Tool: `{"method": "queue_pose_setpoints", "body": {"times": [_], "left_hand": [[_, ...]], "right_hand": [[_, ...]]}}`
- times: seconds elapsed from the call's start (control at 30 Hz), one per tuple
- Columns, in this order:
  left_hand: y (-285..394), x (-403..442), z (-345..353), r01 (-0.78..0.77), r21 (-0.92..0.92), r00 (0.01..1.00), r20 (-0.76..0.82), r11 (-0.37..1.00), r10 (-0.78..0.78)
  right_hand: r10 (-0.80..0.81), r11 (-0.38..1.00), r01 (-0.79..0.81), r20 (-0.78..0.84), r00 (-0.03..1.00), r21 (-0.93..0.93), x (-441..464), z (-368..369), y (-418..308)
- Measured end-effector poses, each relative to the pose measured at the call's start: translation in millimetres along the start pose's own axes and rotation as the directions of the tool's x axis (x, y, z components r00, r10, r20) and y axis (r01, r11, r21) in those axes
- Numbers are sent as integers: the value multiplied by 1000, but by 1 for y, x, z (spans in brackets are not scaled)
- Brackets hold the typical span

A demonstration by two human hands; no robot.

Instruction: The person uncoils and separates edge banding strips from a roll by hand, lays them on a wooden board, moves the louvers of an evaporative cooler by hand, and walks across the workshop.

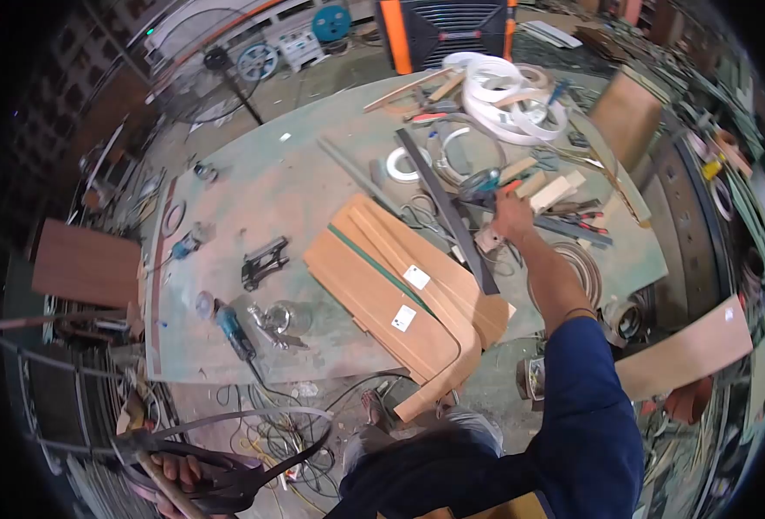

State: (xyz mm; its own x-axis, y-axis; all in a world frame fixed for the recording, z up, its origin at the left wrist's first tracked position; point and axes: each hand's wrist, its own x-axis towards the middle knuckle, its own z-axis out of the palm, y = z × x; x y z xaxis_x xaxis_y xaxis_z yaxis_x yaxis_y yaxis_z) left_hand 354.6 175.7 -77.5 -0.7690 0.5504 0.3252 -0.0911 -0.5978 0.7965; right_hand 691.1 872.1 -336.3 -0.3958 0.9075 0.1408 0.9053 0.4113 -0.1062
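My right hand (512,214) reaches across the table into a cluster of tools and wood offcuts. Its fingers are bent down against an orange-red piece (511,186), and what they grip is not clear. Just left of it lies a teal power tool (481,183); pale wood blocks (557,192) are on its right. At the lower left, my left hand (177,470) is wrapped around a wooden bar (168,489) beside a curved grey strip (244,417). Brown shaped panels (374,268) with two white labels lie stacked at the table's near side.
White rolls of edging (504,91) are heaped at the table's far end. A teal grinder (231,329), a glass jar (277,317) and a black bracket (264,262) lie on the left half. Tangled cables (287,450) cover the floor. A curved panel (690,350) juts out at right.
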Motion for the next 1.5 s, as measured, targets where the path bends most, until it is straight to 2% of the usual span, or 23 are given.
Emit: {"method": "queue_pose_setpoints", "body": {"times": [0.07, 0.13, 0.17, 0.2, 0.23, 0.3, 0.33, 0.37, 0.47, 0.5, 0.57, 0.7, 0.77, 0.8, 0.9, 1.0, 1.13, 1.2, 1.3, 1.33, 1.37, 1.43, 1.5], "left_hand": [[-1, -22, 10, 34, 12, 993, -115, 999, -32], [-17, -31, 28, 135, -76, 973, -178, 988, -147], [-29, -36, 41, 172, -118, 956, -220, 978, -195], [-48, -42, 84, 138, 147, 894, -444, 979, -60], [-58, -44, 87, 63, -232, 939, -315, 971, -136], [-74, -60, 71, 242, -65, 870, -427, 968, -246], [-89, -54, 71, 185, -92, 943, -263, 978, -204], [-96, -55, 77, 198, -38, 931, -304, 980, -200], [-116, -63, 69, 280, -39, 934, -221, 959, -281], [-122, -68, 67, 309, -62, 927, -204, 949, -315], [-126, -82, 59, 341, -83, 913, -206, 936, -351], [-147, -129, 30, 547, -118, 769, -321, 829, -553], [-152, -134, 44, 501, -83, 799, -339, 861, -497], [-158, -136, 48, 450, -94, 818, -357, 888, -452], [-163, -144, 25, 410, -118, 906, -64, 904, -419], [-151, -166, 14, 411, -254, 893, -80, 876, -442], [-139, -181, 6, 331, -382, 924, -54, 863, -378], [-133, -194, -1, 301, -417, 921, -105, 857, -375], [-126, -212, -1, 245, -460, 832, -353, 853, -429], [-122, -211, 2, 239, -421, 811, -409, 875, -418], [-120, -209, 7, 224, -392, 841, -385, 892, -380], [-121, -200, 14, 175, -452, 903, -282, 875, -326], [-123, -194, 16, 135, -493, 945, -198, 859, -261]], "right_hand": [[-19, 990, -11, -211, 977, -138, 25, 13, -15], [-169, 934, 267, -364, 916, 237, 17, 0, -62], [-231, 801, 426, -441, 867, 420, 9, -19, -105], [-248, 591, 360, -262, 933, 722, -18, -38, -152], [-347, 352, 178, -49, 937, 919, -56, -61, -191], [-642, 11, -49, 45, 766, 999, -141, -118, -252], [-771, -54, -116, 32, 637, 992, -181, -147, -273], [-855, -99, -182, 10, 518, 978, -216, -179, -292], [-964, 151, -115, 172, 203, 982, -271, -222, -325], [-960, 185, -70, 195, 200, 980, -283, -226, -329], [-944, 273, 20, 264, 198, 962, -305, -235, -330], [-881, 227, -133, 262, 393, 965, -349, -221, -313], [-831, 241, -149, 283, 479, 959, -364, -219, -301], [-798, 224, -250, 325, 508, 942, -371, -211, -297], [-634, 165, -216, 271, 724, 962, -380, -180, -272], [-392, 189, -416, 457, 798, 889, -353, -183, -235], [-160, 471, -324, 441, 883, 820, -272, -112, -150], [-64, 620, -192, 293, 954, 761, -205, -44, -97], [-198, 938, 194, -15, 980, 288, -68, 106, -1], [-77, 910, 117, -115, 990, 397, -94, 9, -49], [-198, 873, 231, -121, 973, 429, -71, 32, -39], [-397, 786, 436, -182, 899, 437, -104, 5, -92], [-515, 569, 300, 47, 856, 766, -185, -53, -168]]}}
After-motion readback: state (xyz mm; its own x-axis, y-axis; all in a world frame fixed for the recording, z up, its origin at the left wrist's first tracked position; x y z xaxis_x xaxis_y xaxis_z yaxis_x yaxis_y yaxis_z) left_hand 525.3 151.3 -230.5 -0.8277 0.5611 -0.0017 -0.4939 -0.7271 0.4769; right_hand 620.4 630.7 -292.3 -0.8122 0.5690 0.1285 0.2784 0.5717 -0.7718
